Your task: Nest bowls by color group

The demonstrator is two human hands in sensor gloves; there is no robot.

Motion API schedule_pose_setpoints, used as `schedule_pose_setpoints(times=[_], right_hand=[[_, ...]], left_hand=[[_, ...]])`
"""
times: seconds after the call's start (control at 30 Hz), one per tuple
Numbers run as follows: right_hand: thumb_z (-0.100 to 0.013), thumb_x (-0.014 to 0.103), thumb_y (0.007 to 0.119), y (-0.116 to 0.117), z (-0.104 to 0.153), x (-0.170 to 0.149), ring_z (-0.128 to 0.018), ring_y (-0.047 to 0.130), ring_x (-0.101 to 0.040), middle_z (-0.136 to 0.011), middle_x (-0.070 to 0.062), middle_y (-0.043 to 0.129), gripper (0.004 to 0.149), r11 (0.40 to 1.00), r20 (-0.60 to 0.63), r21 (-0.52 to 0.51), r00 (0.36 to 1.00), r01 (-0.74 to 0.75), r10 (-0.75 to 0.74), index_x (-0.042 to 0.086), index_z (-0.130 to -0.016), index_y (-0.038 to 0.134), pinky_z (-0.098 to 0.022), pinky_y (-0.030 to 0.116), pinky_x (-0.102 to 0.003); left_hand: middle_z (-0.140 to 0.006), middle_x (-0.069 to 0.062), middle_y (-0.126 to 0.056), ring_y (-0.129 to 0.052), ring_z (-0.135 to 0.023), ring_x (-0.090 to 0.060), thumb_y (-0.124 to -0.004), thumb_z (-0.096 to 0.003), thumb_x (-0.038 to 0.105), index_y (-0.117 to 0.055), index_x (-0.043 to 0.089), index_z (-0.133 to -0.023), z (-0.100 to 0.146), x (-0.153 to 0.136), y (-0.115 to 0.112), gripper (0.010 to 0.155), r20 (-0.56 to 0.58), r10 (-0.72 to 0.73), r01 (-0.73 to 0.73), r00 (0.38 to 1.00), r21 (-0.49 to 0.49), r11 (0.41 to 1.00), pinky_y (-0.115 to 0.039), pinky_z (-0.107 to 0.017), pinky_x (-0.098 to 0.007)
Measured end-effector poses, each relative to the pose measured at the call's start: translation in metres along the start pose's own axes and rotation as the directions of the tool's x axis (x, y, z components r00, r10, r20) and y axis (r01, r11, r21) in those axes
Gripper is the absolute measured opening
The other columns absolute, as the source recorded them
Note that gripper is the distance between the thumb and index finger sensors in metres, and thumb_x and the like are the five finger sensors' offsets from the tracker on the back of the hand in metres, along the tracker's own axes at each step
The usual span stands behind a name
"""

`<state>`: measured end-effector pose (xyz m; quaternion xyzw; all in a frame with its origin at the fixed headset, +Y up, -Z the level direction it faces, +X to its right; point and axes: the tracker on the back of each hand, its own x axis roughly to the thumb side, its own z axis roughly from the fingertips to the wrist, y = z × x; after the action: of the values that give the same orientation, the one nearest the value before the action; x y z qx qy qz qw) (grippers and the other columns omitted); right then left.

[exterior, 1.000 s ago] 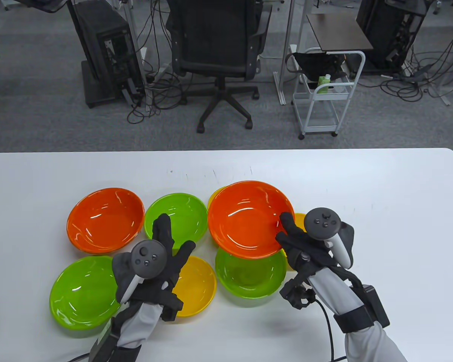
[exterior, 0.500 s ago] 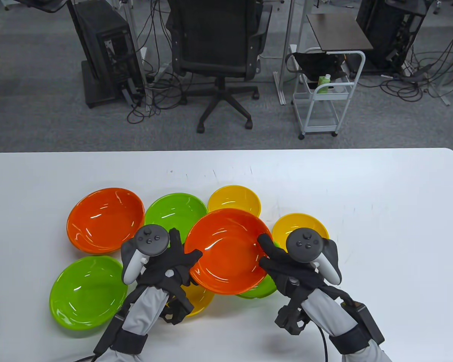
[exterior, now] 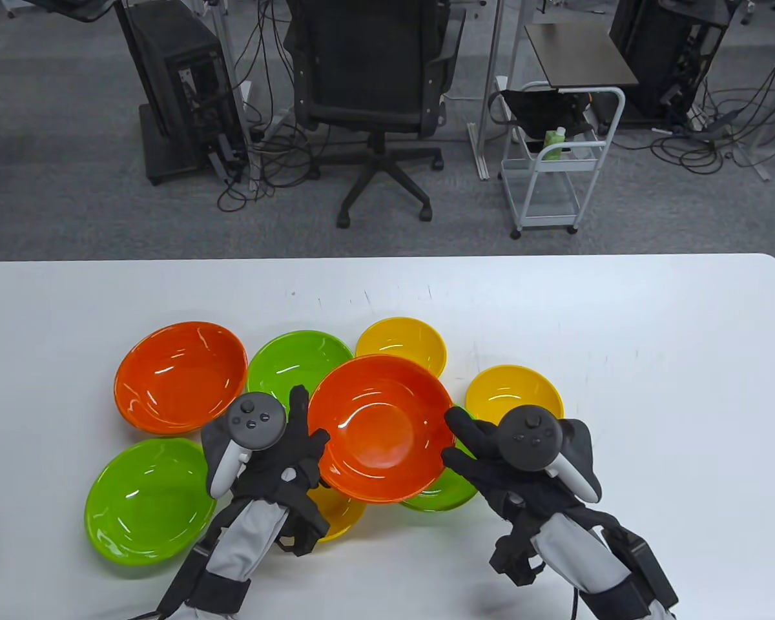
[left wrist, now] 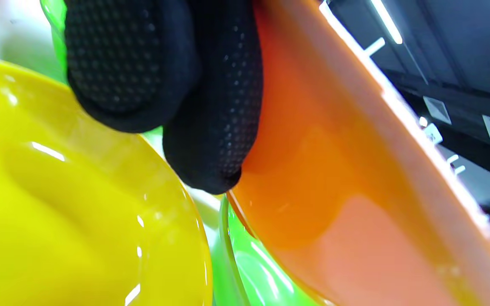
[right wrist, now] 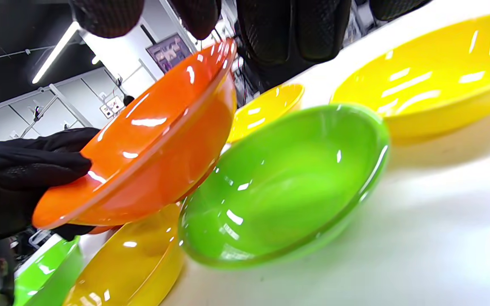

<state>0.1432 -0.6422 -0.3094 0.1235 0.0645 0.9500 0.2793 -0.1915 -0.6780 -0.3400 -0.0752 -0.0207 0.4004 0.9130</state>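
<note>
Progress: no bowls nested yet, judging by layout. Orange bowl airborne mid-worktop, above green bowl and yellow bowl; left hand and right hand each grasp its rim. Second orange bowl far left. Remaining: all three color groups.

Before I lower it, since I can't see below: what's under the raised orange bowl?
Under the orange bowl sit a green bowl and a yellow bowl, each partly showing. Their covered parts and the table between them cannot be seen.
</note>
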Motion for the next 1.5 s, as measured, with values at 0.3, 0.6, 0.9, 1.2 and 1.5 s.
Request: schedule_pose_setpoints(times=[0.3,0.6,0.9,1.2,1.5], right_hand=[[-0.049,0.058,0.061,0.007,0.015,-0.029,-0.107,0.028,-0.058,-0.123,-0.023,0.037,0.078,0.991,-0.107,-0.026,0.986,-0.128,0.124,0.023,-0.116,0.043,-0.068,0.030,-0.079],[-0.049,0.059,0.060,0.032,0.025,-0.054,-0.105,0.001,-0.055,-0.122,-0.016,0.004,0.087,0.967,-0.185,0.059,0.949,-0.248,0.254,0.027,-0.114,0.012,-0.067,0.015,-0.080],[-0.048,0.058,0.061,0.035,0.025,-0.061,-0.106,-0.002,-0.054,-0.122,-0.015,0.005,0.087,0.944,-0.211,0.042,0.921,-0.326,0.328,0.025,-0.115,0.016,-0.067,0.012,-0.080],[-0.049,0.056,0.062,0.042,0.026,-0.067,-0.105,-0.004,-0.053,-0.122,-0.015,0.002,0.087,0.938,-0.208,0.086,0.915,-0.335,0.346,0.023,-0.116,0.017,-0.067,0.010,-0.080],[-0.050,0.055,0.062,0.043,0.024,-0.067,-0.105,-0.004,-0.053,-0.122,-0.015,0.006,0.086,0.945,-0.187,0.080,0.926,-0.318,0.327,0.022,-0.116,0.019,-0.067,0.009,-0.079]], left_hand=[[-0.097,-0.027,-0.074,-0.115,-0.030,-0.019,-0.071,-0.0529,0.021,-0.034,0.025,-0.108,0.010,-0.021,0.046,0.067,-0.067,0.088,-0.075,0.994,0.180,0.981,-0.097,-0.026,-0.028],[-0.098,-0.029,-0.071,-0.114,-0.032,-0.020,-0.070,-0.0533,0.021,-0.033,0.021,-0.109,0.019,-0.057,0.091,0.067,-0.182,0.184,-0.108,0.966,0.360,0.926,-0.097,-0.028,-0.029],[-0.100,-0.029,-0.065,-0.113,-0.036,-0.021,-0.068,-0.0539,0.021,-0.027,0.021,-0.109,0.016,-0.088,0.123,0.068,-0.339,0.216,-0.012,0.916,0.513,0.858,-0.096,-0.031,-0.030],[-0.100,-0.032,-0.063,-0.113,-0.037,-0.023,-0.067,-0.0538,0.020,-0.026,0.018,-0.108,0.004,-0.116,0.130,0.068,-0.485,0.235,0.085,0.842,0.550,0.831,-0.096,-0.031,-0.031],[-0.100,-0.037,-0.057,-0.113,-0.034,-0.022,-0.066,-0.0540,0.021,-0.027,0.010,-0.108,0.003,-0.135,0.129,0.068,-0.533,0.253,0.084,0.808,0.529,0.845,-0.096,-0.028,-0.030]])
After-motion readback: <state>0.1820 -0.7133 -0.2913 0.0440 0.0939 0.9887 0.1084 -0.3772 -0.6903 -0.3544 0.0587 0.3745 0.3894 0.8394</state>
